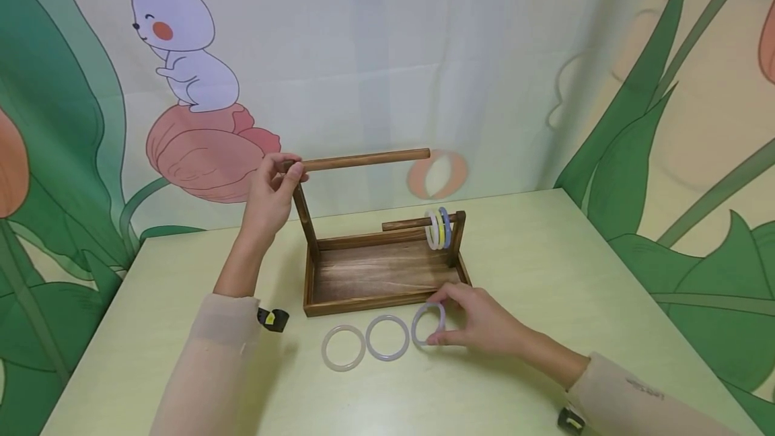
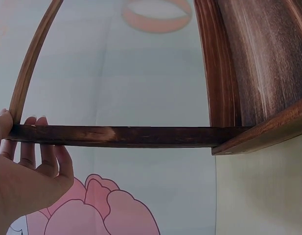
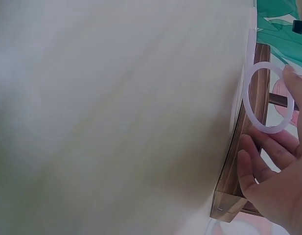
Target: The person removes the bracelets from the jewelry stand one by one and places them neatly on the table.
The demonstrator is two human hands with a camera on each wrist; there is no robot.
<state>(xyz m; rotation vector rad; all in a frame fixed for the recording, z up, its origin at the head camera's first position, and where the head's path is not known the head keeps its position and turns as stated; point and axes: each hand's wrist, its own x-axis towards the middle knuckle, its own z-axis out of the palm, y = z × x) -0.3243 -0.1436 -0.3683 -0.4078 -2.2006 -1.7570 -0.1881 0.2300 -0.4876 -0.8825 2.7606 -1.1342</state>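
Observation:
My left hand (image 1: 269, 194) grips the top of the tall post of a dark wooden bangle stand (image 1: 369, 303), where a long upper rod (image 1: 369, 159) sticks out to the right. Between thumb and fingers, my right hand (image 1: 490, 321) pinches a pale lavender bangle (image 3: 246, 98) just in front of the stand's tray. The bangle is tilted up in the right wrist view. A clear whitish bangle (image 1: 343, 368) and a pale greyish-violet bangle (image 1: 387, 357) lie flat on the table to its left.
On the short lower rod (image 1: 402, 225) hang a white bangle (image 1: 430, 237), a yellow bangle (image 1: 440, 234) and a blue bangle (image 1: 447, 231), close to the right post (image 1: 457, 241). A printed curtain (image 1: 387, 73) stands behind the pale table (image 1: 545, 268).

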